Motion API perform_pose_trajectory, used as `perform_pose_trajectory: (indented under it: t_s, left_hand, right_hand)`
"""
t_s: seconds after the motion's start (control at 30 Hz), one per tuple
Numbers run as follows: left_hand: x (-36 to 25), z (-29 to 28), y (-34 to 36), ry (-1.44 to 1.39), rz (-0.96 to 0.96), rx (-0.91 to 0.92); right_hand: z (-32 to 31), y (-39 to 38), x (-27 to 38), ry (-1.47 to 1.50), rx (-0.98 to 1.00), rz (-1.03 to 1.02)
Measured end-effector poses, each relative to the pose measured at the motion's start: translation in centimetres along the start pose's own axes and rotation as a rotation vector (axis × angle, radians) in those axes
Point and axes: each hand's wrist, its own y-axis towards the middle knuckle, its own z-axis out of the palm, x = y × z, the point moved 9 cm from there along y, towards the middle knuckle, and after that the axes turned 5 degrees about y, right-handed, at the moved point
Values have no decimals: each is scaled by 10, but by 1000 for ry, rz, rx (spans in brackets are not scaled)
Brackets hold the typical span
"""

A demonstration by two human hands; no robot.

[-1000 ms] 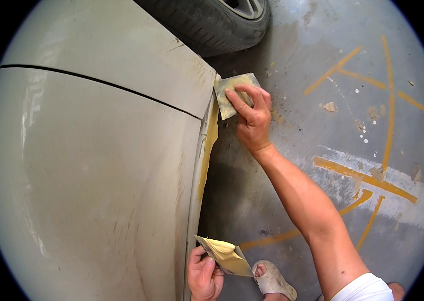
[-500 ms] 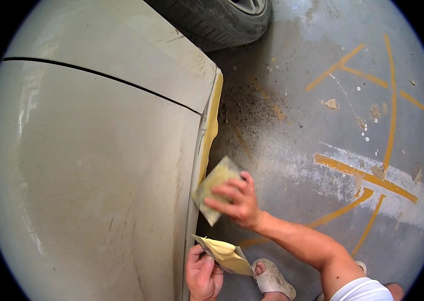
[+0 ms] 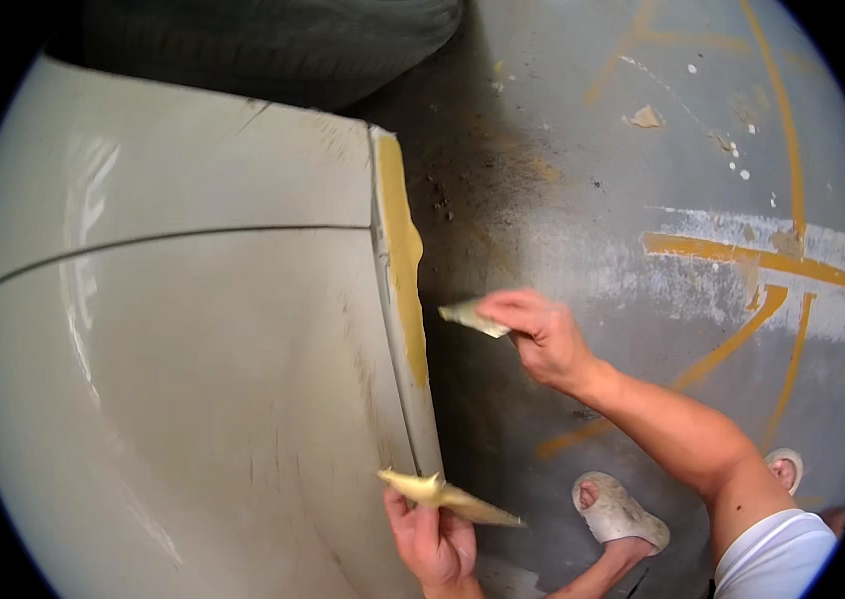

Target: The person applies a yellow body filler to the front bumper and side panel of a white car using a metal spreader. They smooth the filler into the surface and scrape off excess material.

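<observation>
Along the lower edge of a dirty pale car body [image 3: 203, 379] runs a strip of yellow filler putty [image 3: 403, 265], with a wavy outer rim. My right hand [image 3: 550, 341] pinches a thin flat putty spreader [image 3: 474, 317] smeared with yellow; its far edge is just right of the strip, with a small gap between them. Lower down, my left hand [image 3: 432, 547] grips a flat putty board [image 3: 482, 507], seen nearly edge-on and tilted. A soft lump of yellow putty [image 3: 412, 484] lies on the board's left end, in front of the car panel.
A black tyre [image 3: 273, 50] stands at the top. Grey floor [image 3: 562, 240] on the right carries orange painted lines [image 3: 792, 265], dirt specks and a pale scrap [image 3: 645, 117]. My sandalled foot [image 3: 617, 514] is below my right forearm.
The view has shifted along the car. My right hand has moved away from the sill, its spreader turning from broadside to nearly edge-on. The left hand's board has tilted flatter.
</observation>
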Motion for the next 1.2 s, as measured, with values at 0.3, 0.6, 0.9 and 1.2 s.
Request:
perform_pose_trajectory:
  t_s: [0.3,0.6,0.9,1.2]
  left_hand:
    - [53,-21,-17,-218,-86,90]
    - [57,-20,-21,-256,-120,121]
    - [54,-12,-22,-247,-106,161]
    - [7,11,-12,-106,-48,161]
  right_hand:
    - [-3,86,7,-120,-535,-349]
    - [-4,135,-6,-72,-623,-331]
    - [67,-12,28,-23,-374,-205]
    - [30,-82,42,164,-205,175]
